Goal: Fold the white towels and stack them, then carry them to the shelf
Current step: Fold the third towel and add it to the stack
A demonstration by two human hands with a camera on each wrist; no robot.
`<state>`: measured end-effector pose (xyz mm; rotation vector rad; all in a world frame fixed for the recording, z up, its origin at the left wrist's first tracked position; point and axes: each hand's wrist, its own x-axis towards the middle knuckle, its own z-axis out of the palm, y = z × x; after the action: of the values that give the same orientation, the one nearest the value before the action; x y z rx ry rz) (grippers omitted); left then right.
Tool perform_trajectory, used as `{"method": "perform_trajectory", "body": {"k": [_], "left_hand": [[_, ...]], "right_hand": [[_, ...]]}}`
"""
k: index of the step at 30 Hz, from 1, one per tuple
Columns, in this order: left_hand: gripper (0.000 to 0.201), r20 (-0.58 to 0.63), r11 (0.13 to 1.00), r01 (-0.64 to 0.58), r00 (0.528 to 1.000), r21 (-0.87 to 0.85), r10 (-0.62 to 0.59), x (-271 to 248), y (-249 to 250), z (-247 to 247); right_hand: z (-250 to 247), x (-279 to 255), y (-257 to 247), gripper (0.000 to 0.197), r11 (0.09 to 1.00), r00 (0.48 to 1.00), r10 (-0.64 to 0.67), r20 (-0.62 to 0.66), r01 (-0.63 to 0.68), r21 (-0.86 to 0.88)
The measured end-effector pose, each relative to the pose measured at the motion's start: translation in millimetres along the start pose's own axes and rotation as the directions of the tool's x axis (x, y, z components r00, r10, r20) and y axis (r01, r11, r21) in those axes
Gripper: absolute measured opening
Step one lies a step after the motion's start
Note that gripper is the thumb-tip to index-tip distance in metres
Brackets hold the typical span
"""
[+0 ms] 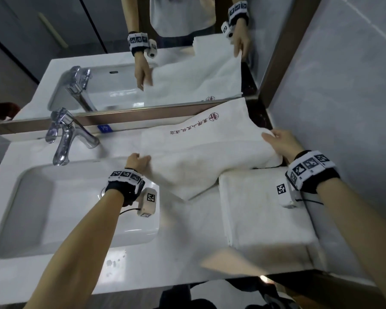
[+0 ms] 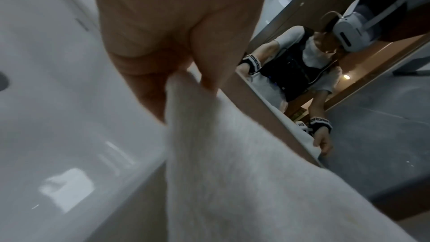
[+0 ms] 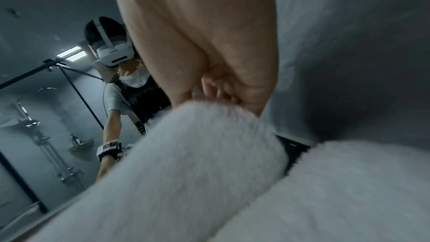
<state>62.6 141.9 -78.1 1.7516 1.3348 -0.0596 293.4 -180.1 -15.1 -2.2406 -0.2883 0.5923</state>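
towel [image 1: 194, 152] ends pinched in left grip [image 1: 137, 162] and right grip [image 1: 281, 142], fingertips hidden

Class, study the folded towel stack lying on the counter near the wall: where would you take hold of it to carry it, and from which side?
Slide both hands under the short ends of the folded towel stack, coming in from the front counter edge. It lies flat and squared, so support from below should keep the layers aligned. First free the printed towel, whose corner drapes over it and which the left hand and right hand grip.
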Motion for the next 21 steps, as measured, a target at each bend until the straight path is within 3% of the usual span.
{"method": "perform_trajectory", "body": {"k": [3, 5, 8, 11, 13, 17, 21], "left_hand": [[0.033, 0.224, 0.963, 0.172, 0.967, -0.208, -0.124, -13, -27, 12], [0.031, 0.281, 0.937, 0.212, 0.951, -0.278, -0.132, -20, -46, 19], [0.035, 0.298, 0.887, 0.220, 0.949, -0.407, -0.098, -27, -62, 23], [0.042, 0.348, 0.873, 0.198, 0.937, -0.446, -0.034, -38, -64, 25], [0.042, 0.404, 0.880, 0.147, 0.913, -0.451, 0.054, -49, -61, 28], [0.037, 0.301, 0.858, -0.019, 0.932, -0.513, 0.200, -68, -52, 35], [0.021, 0.081, 0.787, -0.089, 0.982, -0.610, 0.173, -71, -25, 22]], "right_hand": [[-1, -10, 16, 0.038, 0.994, 0.990, 0.104, 0.093, -0.099, -0.048], [-1, -20, 25, 0.036, 0.991, 0.989, 0.130, 0.073, -0.131, 0.007], [0, -36, 29, 0.033, 0.988, 0.989, 0.121, 0.091, -0.128, 0.082], [-1, -46, 29, 0.042, 0.994, 0.981, 0.103, 0.166, -0.097, -0.043], [-1, -50, 29, 0.038, 0.991, 0.987, 0.068, 0.144, -0.050, -0.127], [3, -55, 18, 0.032, 0.986, 0.997, -0.075, 0.034, 0.079, -0.148], [-3, -53, -15, 0.033, 0.980, 0.973, -0.200, -0.115, 0.200, -0.012]]}}
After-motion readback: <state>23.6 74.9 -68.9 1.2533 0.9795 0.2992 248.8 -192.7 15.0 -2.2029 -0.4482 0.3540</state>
